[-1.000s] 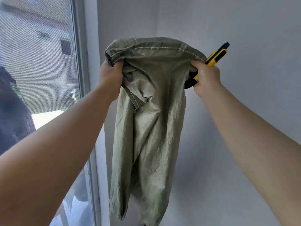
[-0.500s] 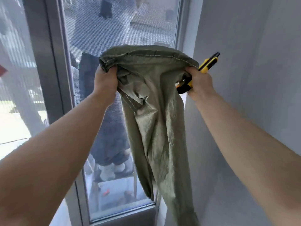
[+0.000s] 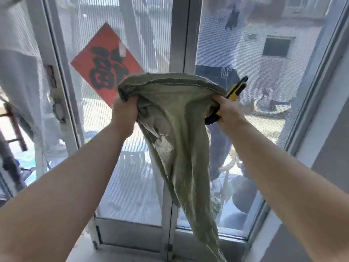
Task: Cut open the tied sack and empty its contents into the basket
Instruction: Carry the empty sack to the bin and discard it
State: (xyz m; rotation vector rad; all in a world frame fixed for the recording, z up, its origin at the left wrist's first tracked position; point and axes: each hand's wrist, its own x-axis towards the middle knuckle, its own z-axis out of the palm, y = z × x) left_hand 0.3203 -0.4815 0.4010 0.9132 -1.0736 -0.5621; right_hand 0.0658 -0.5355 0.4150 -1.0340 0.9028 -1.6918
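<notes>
A limp grey-green woven sack (image 3: 181, 140) hangs upside down at arm's length in front of me, its stitched bottom seam uppermost. My left hand (image 3: 123, 114) grips the seam's left corner. My right hand (image 3: 227, 112) pinches the right corner and also holds a yellow-and-black utility knife (image 3: 236, 91), which points up and to the right. The sack looks flat and slack, and its lower end trails off the bottom of the view. No basket is in view.
A glass door with metal frames (image 3: 178, 35) and insect mesh fills the view ahead. A red paper square with a black character (image 3: 105, 63) is stuck on the left pane. A grey wall (image 3: 332, 148) stands at the right. A person stands outside behind the glass.
My view has swung left, from the grey wall corner to the glass door. Both hands keep the same grip on the hanging sack, which sways with the turn.
</notes>
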